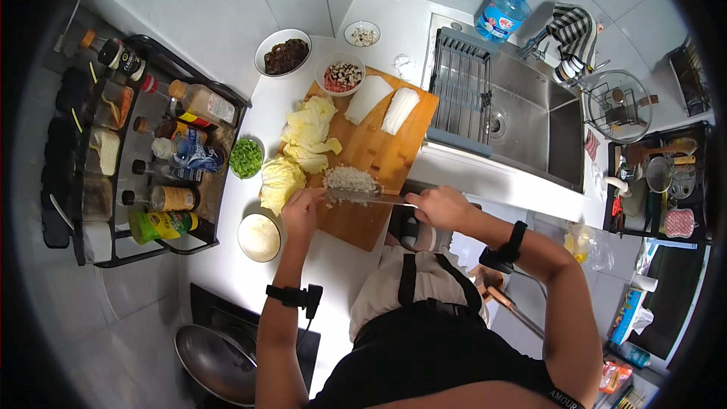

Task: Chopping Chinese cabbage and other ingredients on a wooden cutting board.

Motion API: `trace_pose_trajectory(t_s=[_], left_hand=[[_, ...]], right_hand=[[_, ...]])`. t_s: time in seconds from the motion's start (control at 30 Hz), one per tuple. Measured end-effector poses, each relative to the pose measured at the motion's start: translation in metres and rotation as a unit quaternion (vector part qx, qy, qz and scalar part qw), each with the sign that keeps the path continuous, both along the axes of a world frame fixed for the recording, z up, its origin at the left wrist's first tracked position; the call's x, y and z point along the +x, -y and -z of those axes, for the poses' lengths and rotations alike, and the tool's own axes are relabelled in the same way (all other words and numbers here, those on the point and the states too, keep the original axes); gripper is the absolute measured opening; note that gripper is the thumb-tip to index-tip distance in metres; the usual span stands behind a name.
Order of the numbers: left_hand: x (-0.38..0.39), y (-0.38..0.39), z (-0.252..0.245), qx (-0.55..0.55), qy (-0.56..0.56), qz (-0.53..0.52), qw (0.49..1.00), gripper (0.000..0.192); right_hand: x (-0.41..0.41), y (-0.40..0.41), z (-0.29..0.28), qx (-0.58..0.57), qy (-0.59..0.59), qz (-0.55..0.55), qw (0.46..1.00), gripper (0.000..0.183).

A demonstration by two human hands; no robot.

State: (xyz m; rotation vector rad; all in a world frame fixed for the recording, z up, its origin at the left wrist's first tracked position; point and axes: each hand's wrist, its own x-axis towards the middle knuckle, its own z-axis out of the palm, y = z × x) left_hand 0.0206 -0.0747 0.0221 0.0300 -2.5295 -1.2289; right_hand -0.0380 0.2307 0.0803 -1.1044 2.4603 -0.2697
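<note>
My right hand (pixel 443 208) is closed around the handle of a kitchen knife (pixel 363 197), whose blade lies across the wooden cutting board (pixel 352 227). My left hand (pixel 302 210) is at the blade's far end, its fingers touching the tip area; whether they grip it is unclear. Finely chopped white pieces (pixel 349 179) are heaped along the blade's upper side, with a few bits below. Yellow napa cabbage leaves (pixel 308 128) lie on the board's left side, partly beside my left hand. Two white cabbage stem pieces (pixel 368 99) rest at the board's upper end.
Around the board stand bowls of chopped greens (pixel 246 158), a pale substance (pixel 259 238), diced meat and dark bits (pixel 341 76), and dark soaked food (pixel 284 55). A bottle rack (pixel 213 204) is left, a sink (pixel 522 108) upper right, a wok (pixel 218 363) lower left.
</note>
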Motion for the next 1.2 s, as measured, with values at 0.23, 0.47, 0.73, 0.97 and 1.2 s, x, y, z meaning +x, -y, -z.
trace_pose_trajectory(t_s=[0.23, 0.47, 0.73, 0.97, 1.2], left_hand=[[0.0, -0.006, 0.005, 0.032, 0.011, 0.01, 0.999, 0.025], [-0.007, -0.006, 0.006, 0.012, -0.001, 0.002, 1.0, 0.028], [-0.009, -0.005, -0.002, -0.003, -0.034, 0.012, 0.999, 0.026], [-0.018, -0.007, -0.005, 0.028, 0.048, 0.003, 0.998, 0.024], [-0.028, -0.012, -0.003, 0.028, 0.092, -0.017, 0.995, 0.018]], right_hand=[[-0.001, -0.004, 0.012, 0.007, -0.008, 0.012, 1.0, 0.022], [-0.006, -0.003, 0.015, 0.0, -0.012, 0.023, 1.0, 0.024], [-0.006, -0.003, 0.004, 0.021, -0.005, 0.035, 0.999, 0.023], [-0.011, -0.007, 0.009, 0.012, -0.003, 0.035, 0.999, 0.024], [-0.021, -0.004, 0.014, 0.022, 0.006, 0.058, 0.998, 0.026]])
